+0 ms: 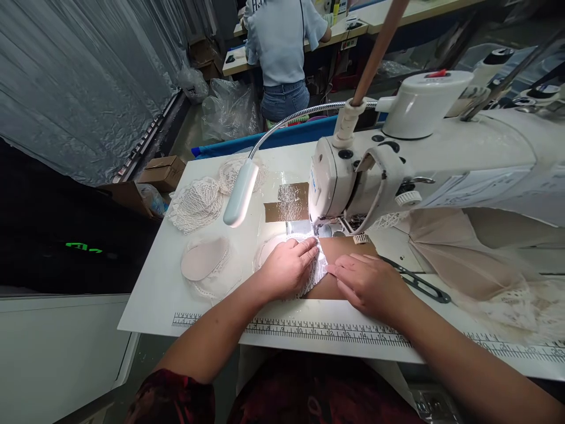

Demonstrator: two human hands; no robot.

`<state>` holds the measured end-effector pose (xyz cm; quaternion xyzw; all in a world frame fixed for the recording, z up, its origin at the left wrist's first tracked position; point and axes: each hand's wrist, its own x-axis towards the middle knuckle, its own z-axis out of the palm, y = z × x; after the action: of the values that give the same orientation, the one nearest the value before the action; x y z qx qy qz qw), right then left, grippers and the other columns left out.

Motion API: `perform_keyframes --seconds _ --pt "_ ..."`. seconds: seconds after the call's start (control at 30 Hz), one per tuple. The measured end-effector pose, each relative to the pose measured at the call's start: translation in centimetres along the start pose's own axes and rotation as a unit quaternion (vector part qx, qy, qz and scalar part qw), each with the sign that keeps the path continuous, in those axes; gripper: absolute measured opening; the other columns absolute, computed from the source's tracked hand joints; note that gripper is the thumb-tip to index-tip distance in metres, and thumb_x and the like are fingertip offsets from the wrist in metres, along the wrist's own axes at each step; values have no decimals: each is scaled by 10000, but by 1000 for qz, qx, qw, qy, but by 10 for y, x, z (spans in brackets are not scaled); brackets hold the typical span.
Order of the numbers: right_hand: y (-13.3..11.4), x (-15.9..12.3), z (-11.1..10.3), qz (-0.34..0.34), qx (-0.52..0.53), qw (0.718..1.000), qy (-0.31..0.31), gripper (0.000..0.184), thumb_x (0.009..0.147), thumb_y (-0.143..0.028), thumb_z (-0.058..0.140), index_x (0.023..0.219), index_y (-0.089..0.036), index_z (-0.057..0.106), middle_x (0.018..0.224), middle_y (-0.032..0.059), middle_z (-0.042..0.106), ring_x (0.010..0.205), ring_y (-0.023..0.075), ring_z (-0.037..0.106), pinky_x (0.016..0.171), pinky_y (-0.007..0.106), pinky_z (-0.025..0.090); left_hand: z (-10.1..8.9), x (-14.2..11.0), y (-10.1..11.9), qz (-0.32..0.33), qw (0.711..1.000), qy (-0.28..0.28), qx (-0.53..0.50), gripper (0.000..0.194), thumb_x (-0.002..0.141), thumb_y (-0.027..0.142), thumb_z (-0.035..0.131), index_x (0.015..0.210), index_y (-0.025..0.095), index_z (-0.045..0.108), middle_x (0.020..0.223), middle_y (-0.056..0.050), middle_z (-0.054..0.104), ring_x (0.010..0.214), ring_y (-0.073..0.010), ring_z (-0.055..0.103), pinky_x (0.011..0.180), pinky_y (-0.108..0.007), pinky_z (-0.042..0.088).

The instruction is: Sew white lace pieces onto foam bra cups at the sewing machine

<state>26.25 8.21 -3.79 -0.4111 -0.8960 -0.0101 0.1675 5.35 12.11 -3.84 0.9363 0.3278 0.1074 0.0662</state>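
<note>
My left hand (289,266) lies flat, fingers together, pressing a white lace piece (318,270) onto the sewing table just in front of the needle area (321,228). My right hand (368,284) rests palm down beside it, fingertips touching the lace edge over a brown patch of table. Both hands press the fabric rather than grip it. The white sewing machine (424,171) stands directly behind my hands. Its gooseneck lamp (241,193) shines down to the left.
A padded cup on lace (205,259) and a stack of lace pieces (196,203) lie at left. Black scissors (419,282) lie at right, near beige fabric (463,259). A printed ruler (326,331) runs along the table's front edge. Another person (282,53) stands at a far bench.
</note>
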Motion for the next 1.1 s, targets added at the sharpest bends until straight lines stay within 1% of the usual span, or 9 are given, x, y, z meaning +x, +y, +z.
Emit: perform_keyframes --seconds 0.17,0.27,0.4,0.57,0.7,0.87,0.93,1.03,1.1 --pt "2 0 4 8 5 1000 1 235 854 -122 449 862 -169 679 699 40 605 692 160 507 638 286 345 1 0 -7 21 1000 8 3 415 926 232 376 1287 77 510 1359 -167 500 942 -228 572 833 -402 495" --pt "3 0 5 10 4 1000 1 226 854 -122 456 870 -167 677 698 42 602 692 160 505 642 286 348 -1 -1 -9 32 999 -1 7 422 922 223 366 1297 79 496 1355 -177 495 925 -226 569 809 -401 494" --pt "3 0 4 9 6 1000 3 225 857 -126 455 861 -167 677 689 37 594 679 158 497 637 283 345 -3 -1 -10 39 999 -17 18 455 872 186 401 1302 71 498 1370 -179 481 899 -232 566 777 -404 492" --pt "3 3 4 6 10 1000 8 241 867 -127 438 864 -160 677 703 45 604 699 166 502 644 288 347 -2 1 -13 44 998 -26 34 494 831 158 425 1312 75 495 1396 -142 469 887 -229 552 788 -391 480" --pt "4 6 6 8 1 1000 10 238 860 -128 451 909 -157 682 727 45 611 706 173 497 648 291 342 -2 5 -19 42 997 -42 44 504 836 172 433 1327 69 485 1397 -161 463 917 -244 542 787 -397 462" --pt "6 13 9 26 -37 999 -8 252 858 -128 457 940 -159 693 745 43 609 695 177 486 643 305 320 -9 14 -29 34 995 -71 65 521 843 208 452 1351 98 475 1421 -119 451 947 -254 502 791 -385 437" --pt "6 16 10 39 -53 998 -13 276 867 -129 448 992 -159 692 759 43 613 687 176 483 630 310 306 -12 18 -33 33 994 -77 75 513 852 218 454 1354 111 474 1421 -115 453 964 -254 495 794 -385 429" --pt "5 19 11 55 -65 996 -20 314 866 -121 444 1076 -158 675 812 48 630 701 176 489 621 315 292 -14 22 -39 35 993 -78 87 503 865 220 460 1358 121 465 1405 -115 470 981 -256 491 792 -387 428" --pt "4 21 11 63 -69 995 -26 325 855 -106 443 1075 -160 676 818 49 630 700 175 489 620 316 287 -14 22 -42 36 993 -67 90 473 881 209 450 1342 111 478 1389 -123 483 996 -258 494 805 -387 430"
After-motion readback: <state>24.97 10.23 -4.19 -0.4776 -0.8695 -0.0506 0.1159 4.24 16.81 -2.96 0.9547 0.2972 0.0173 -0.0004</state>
